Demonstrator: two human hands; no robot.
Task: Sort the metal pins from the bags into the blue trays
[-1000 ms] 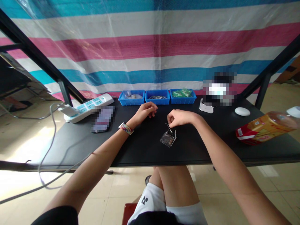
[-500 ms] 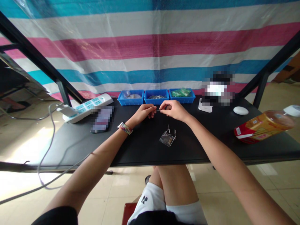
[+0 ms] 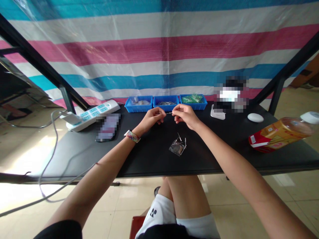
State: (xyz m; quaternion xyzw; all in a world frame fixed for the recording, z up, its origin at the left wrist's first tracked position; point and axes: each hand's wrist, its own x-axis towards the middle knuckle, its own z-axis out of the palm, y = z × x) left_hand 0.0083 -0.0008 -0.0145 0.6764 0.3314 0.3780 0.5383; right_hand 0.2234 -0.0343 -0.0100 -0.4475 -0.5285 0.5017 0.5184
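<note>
Between my two hands, above the black table, a thin metal pin [image 3: 168,113] stretches sideways. My left hand [image 3: 153,119] pinches its left end, fingers closed. At the other end, the fingertips of my right hand [image 3: 185,115] close on the pin. What sits inside each pinch is too small to make out. Below the hands on the table lies a small clear plastic bag [image 3: 176,148] with small parts in it. Loose slim metal pieces [image 3: 184,142] rest at its right and upper edges.
Behind the hands stand three blue bins: one with clear bags [image 3: 139,105], one with metal pins [image 3: 166,103], one with green packets [image 3: 193,101]. A power strip [image 3: 93,114] and blurred phone-like object [image 3: 108,127] lie left; a white mouse [image 3: 255,117] and drink bottle [image 3: 279,132] right.
My right hand has shifted slightly up and away from the left, and more of the pin shows between them. The bag and bins stay put.
</note>
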